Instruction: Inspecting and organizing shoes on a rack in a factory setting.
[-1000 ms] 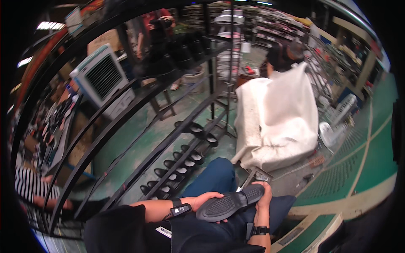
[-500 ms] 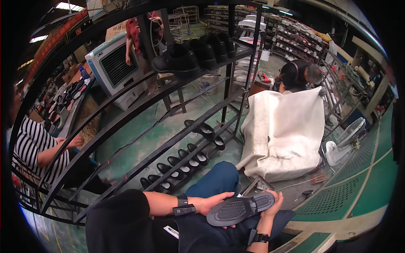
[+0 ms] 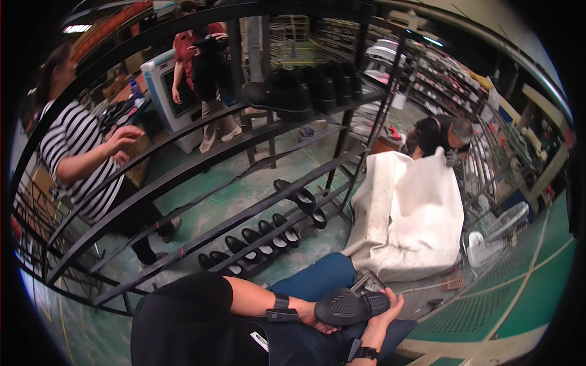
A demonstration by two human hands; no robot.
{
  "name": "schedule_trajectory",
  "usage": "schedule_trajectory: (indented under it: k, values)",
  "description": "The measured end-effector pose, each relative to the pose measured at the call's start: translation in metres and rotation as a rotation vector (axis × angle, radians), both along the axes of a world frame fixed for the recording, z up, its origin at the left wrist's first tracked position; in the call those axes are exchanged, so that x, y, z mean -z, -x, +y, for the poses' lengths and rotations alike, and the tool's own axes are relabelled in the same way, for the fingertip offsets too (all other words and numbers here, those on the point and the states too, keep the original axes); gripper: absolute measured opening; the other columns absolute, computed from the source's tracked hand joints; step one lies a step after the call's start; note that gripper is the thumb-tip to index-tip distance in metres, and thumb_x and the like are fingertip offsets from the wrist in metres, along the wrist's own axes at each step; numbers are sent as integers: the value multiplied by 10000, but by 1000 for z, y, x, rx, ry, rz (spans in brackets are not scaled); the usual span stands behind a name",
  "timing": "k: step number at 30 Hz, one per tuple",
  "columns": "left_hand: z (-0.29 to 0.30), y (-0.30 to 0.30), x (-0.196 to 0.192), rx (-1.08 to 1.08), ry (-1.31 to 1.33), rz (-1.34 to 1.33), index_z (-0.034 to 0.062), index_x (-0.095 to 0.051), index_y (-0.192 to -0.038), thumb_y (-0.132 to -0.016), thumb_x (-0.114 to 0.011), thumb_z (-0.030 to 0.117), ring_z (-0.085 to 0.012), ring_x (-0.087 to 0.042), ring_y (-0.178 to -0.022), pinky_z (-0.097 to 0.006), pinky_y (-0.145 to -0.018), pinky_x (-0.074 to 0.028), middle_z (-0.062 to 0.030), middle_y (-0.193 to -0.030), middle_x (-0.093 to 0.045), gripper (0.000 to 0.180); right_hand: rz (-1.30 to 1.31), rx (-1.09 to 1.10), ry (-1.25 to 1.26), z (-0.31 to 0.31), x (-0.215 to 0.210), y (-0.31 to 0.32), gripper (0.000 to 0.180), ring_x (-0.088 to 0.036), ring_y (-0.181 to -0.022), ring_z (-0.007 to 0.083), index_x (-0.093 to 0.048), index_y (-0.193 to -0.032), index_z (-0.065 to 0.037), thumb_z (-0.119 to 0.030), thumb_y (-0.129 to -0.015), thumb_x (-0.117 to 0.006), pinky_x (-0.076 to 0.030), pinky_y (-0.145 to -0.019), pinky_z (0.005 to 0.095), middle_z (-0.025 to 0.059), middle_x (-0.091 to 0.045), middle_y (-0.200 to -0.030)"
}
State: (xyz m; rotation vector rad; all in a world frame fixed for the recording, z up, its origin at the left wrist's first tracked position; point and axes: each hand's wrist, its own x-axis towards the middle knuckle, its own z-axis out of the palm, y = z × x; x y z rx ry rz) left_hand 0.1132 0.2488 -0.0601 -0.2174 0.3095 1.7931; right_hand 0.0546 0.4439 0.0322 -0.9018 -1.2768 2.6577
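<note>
Above my lap I hold a black shoe [image 3: 343, 308], its patterned dark sole turned up toward me. My left hand [image 3: 320, 322] grips the toe end from beneath, with some fingers hidden behind the sole. At the heel end my right hand [image 3: 386, 312] is wrapped round the shoe, its thumb and fingers along the heel's edge. The upper of the shoe is out of sight underneath. Dark bands circle both wrists.
A black metal rack [image 3: 229, 143] stands close on my left, bearing black shoes [image 3: 305, 85] and several slip-ons [image 3: 262, 241] lower down. A cream cloth [image 3: 409, 213] drapes a bulky thing ahead. Co-workers stand beyond the rack; another bends behind the cloth. A white fan [image 3: 488, 244] is at right.
The view has shifted. My left hand has moved from the shoe's upper side down round the toe end. The striped-sleeved person has risen, and the red-shirted person shows more fully.
</note>
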Motion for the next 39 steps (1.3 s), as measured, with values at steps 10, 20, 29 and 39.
schedule_trajectory:
  k: [10,20,29,39]
  values:
    - [-22,-36,-45,-195,-90,93,32,-640,-1098,-1049,-434,312,-201,-678,-865,-399,-883,-558,-157,-1048,-681,351,24,-2,-104,-18,-8,-1,578,-648,-799,282,-620,-1016,23,-524,-953,-447,-569,-726,387,164,-645,-891]
    - [-15,-42,-75,-197,-96,100,44,-649,-1124,-1025,-474,371,-189,-679,-864,-373,-865,-558,-114,-1065,-694,383,-37,44,-87,-35,-41,-4,527,-643,-788,285,-589,-1003,6,-502,-961,-453,-570,-723,402,161,-643,-872]
    - [-40,-42,-133,-176,-75,78,56,-657,-1147,-1003,-509,424,-179,-680,-863,-350,-848,-558,-75,-1081,-706,422,283,-199,-411,14,19,4,580,-639,-857,259,-576,-1138,-8,-554,-959,-495,-569,-655,371,128,-630,-938]
    - [-34,-43,-160,-335,-103,118,55,-686,-1100,-954,-558,438,-169,-681,-818,-321,-795,-553,-37,-1023,-726,429,372,-550,-199,0,18,26,613,-637,-861,255,-568,-1157,-14,-583,-934,-525,-566,-632,373,123,-627,-952]
